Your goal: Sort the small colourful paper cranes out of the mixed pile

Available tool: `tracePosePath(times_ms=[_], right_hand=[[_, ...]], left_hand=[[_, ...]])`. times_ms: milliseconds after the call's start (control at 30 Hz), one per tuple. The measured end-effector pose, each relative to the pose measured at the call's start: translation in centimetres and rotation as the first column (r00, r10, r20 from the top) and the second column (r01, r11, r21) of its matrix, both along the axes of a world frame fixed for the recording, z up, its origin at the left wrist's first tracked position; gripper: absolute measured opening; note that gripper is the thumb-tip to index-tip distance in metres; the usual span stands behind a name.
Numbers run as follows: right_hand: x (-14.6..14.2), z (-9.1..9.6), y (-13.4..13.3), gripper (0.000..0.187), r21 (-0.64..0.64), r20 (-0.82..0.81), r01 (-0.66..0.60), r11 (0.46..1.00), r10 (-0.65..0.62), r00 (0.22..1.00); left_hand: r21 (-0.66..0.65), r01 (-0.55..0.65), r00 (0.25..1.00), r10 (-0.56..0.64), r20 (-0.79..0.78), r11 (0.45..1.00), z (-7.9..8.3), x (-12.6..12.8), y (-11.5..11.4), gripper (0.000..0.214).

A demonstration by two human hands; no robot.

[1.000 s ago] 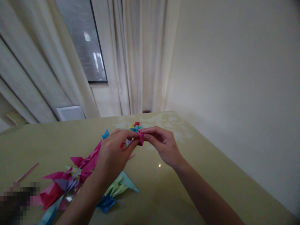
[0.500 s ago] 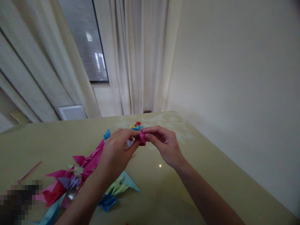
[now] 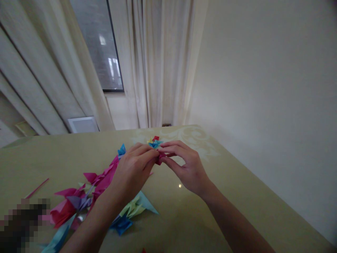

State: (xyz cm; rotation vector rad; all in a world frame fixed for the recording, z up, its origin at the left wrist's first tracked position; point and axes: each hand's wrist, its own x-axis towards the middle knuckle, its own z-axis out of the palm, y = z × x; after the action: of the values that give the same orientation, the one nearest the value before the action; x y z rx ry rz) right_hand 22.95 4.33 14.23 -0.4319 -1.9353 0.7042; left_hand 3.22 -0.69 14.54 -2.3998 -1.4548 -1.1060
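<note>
Between my two hands is a small folded piece of magenta paper point(image 3: 159, 159), held above the table. My left hand point(image 3: 135, 163) pinches it from the left, its fingers hiding much of the paper. From the other side, the thumb and fingertips of my right hand point(image 3: 185, 165) close on its right edge. Just beyond my fingertips lie small blue folded paper pieces point(image 3: 155, 144) and a red one point(image 3: 156, 138). Behind my left wrist, magenta folded papers point(image 3: 105, 179) stretch across the table.
Purple point(image 3: 79, 202), pale green point(image 3: 133, 208) and blue folded papers point(image 3: 122, 225) are heaped around my left forearm. A thin pink strip point(image 3: 38, 187) lies at the left of the table point(image 3: 205, 225). A wall point(image 3: 263, 105) borders the table's right side; curtains point(image 3: 168, 70) hang behind.
My fingers have shifted on the magenta paper, which now shows less and looks turned. My right fingers are spread a little wider. The view has moved slightly.
</note>
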Motion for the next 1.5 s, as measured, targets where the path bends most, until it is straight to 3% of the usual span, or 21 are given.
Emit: tracePosePath(times_ms=[67, 167, 467, 600, 767, 967, 1100, 1300, 1500], right_hand=[[0.1, 0.1, -0.3, 0.020, 0.112, 0.068, 0.066, 0.992, -0.074, 0.995], [0.0, 0.0, -0.6, 0.024, 0.180, 0.144, 0.107, 0.978, -0.134, 0.980], [-0.4, -0.1, -1.0, 0.017, 0.176, 0.219, 0.197, 0.965, -0.233, 0.948], [-0.4, -0.1, -0.9, 0.013, 0.128, 0.216, 0.214, 0.968, -0.238, 0.947], [-0.2, 0.1, -0.8, 0.018, 0.135, 0.231, 0.210, 0.968, -0.237, 0.944], [-0.3, -0.3, -0.7, 0.021, 0.249, 0.291, 0.250, 0.936, -0.319, 0.902], [-0.4, -0.7, -0.5, 0.008, 0.328, 0.335, 0.261, 0.908, -0.370, 0.867], [-0.3, -0.4, -0.3, 0.004, 0.276, 0.448, 0.249, 0.928, -0.354, 0.821], [-0.3, -0.3, -0.5, 0.007, 0.234, 0.427, 0.240, 0.942, -0.321, 0.845]], left_hand=[[-0.010, 0.010, 1.000, -0.010, -0.021, 1.000, -0.2, -0.1, 0.1, 0.019], [-0.013, 0.028, 0.999, -0.028, -0.039, 1.000, -0.1, -0.3, 0.1, 0.018], [-0.048, -0.046, 0.978, 0.036, -0.204, 0.998, 0.3, -0.3, -0.2, 0.019], [-0.154, 0.000, 0.995, -0.016, -0.103, 0.988, -0.2, -0.4, -0.1, 0.024], [-0.167, 0.049, 0.996, -0.036, 0.083, 0.985, -0.3, -0.7, 0.0, 0.014], [-0.177, 0.047, 0.998, -0.041, 0.038, 0.983, -0.2, -0.5, -0.1, 0.021], [-0.228, 0.004, 1.000, -0.008, -0.015, 0.974, -0.6, -0.3, -0.1, 0.016], [-0.264, 0.005, 0.999, 0.007, 0.045, 0.964, -0.9, -0.7, 0.1, 0.014], [-0.251, 0.041, 0.980, 0.010, 0.197, 0.967, -0.3, -0.6, 0.1, 0.011]])
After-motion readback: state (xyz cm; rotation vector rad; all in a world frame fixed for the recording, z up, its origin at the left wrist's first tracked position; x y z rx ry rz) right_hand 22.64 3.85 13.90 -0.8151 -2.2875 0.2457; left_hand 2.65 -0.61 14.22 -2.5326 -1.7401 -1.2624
